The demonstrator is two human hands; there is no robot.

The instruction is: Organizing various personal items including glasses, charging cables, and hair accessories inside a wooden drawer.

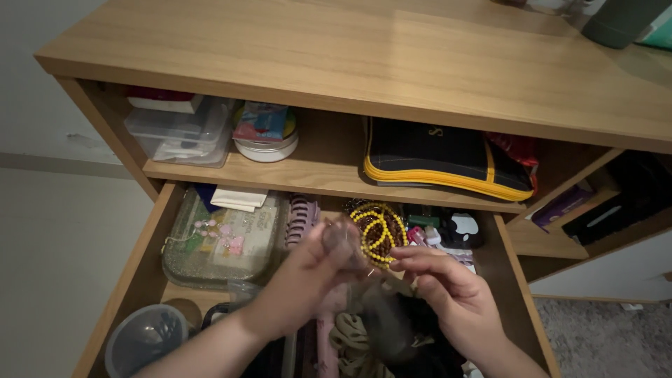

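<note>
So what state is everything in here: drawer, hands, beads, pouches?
Drawer: pulled open, full.
Left hand: closed on a small clear item, blurred.
Right hand: fingers pinched near the bead bracelets.
Bead bracelets: coiled, lying in drawer.
Black-and-yellow pouch: lying flat on shelf.
Glitter pouch: lying flat in drawer.

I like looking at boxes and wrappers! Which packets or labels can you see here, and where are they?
Glittery clear case: left in the open drawer, rounded, pale label on its lid.
Blue and pink packet: on the shelf, atop a round white tin.
Purple box: right side shelf, long.
</note>
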